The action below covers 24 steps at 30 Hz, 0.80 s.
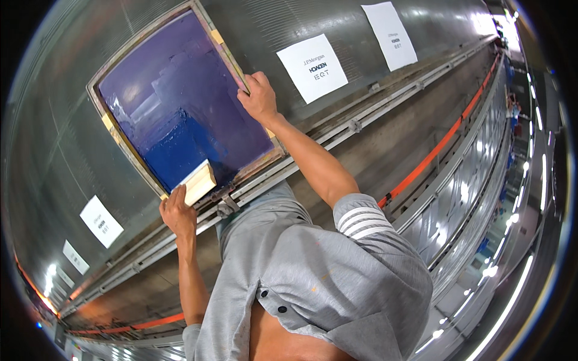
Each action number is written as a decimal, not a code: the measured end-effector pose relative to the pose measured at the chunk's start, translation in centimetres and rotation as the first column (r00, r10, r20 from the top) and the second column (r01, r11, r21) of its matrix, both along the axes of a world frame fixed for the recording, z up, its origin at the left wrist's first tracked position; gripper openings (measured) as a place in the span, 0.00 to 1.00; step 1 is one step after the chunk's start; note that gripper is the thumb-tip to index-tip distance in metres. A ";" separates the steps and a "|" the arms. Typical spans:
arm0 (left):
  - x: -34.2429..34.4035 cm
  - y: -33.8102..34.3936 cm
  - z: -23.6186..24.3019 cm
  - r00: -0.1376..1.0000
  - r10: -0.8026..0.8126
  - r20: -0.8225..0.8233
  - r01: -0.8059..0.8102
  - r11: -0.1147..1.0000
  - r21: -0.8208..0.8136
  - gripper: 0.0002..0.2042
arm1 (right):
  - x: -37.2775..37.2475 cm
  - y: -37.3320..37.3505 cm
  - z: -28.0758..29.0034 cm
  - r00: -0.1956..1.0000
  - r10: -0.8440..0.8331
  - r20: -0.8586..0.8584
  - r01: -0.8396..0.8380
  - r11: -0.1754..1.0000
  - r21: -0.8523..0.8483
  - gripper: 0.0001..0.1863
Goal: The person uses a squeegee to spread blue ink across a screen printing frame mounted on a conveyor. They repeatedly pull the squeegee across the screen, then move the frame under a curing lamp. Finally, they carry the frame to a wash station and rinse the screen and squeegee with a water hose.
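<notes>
The pale squeegee (pixel 201 182) is gripped at its near end by the left hand (pixel 178 212), its long axis slanting ahead-right from there; the frame (pixel 235 66) is clasped by the right hand (pixel 260 101), farther ahead.

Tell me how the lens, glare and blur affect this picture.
In the head view, the fisheye bows the orange strip and leaves the corners black; in that head view, pale sheen shows on the screen-printing mesh and the light strips burn out white; again in the head view, the left hand and right hand look fairly sharp.
</notes>
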<state>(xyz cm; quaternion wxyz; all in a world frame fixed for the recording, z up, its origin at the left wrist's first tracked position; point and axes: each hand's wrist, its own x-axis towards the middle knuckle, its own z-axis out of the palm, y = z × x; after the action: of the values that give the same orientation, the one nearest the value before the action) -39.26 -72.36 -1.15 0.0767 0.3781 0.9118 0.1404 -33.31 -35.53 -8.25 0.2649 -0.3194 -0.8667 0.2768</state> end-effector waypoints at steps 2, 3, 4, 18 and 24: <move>0.0 0.3 -0.4 0.999 -0.030 -0.013 0.031 0.999 0.027 0.24 | 0.3 0.0 -0.5 1.000 -0.009 0.007 0.009 1.000 0.018 0.19; -0.1 0.6 0.2 1.000 -0.011 0.005 0.011 1.000 0.018 0.23 | 0.1 0.0 -0.5 1.000 -0.009 0.010 0.009 1.000 0.014 0.19; -0.3 0.7 0.2 1.000 -0.021 0.000 0.021 1.000 0.014 0.23 | 0.0 0.0 -0.5 1.000 -0.009 0.014 0.009 1.000 0.010 0.19; -2.8 1.6 1.6 0.992 -0.047 0.119 0.060 0.993 -0.101 0.16 | -0.2 -0.5 1.7 0.983 0.004 0.184 0.013 0.996 -0.093 0.23; -4.0 3.3 2.3 0.977 -0.065 0.202 0.096 0.984 -0.152 0.15 | 0.6 0.5 1.2 0.993 0.003 0.120 0.018 0.984 -0.175 0.26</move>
<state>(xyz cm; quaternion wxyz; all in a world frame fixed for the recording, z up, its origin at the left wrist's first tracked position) -43.25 -69.09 1.11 0.2023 0.3917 0.8920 0.0997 -32.74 -35.07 -7.03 0.1843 -0.3609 -0.8520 0.3315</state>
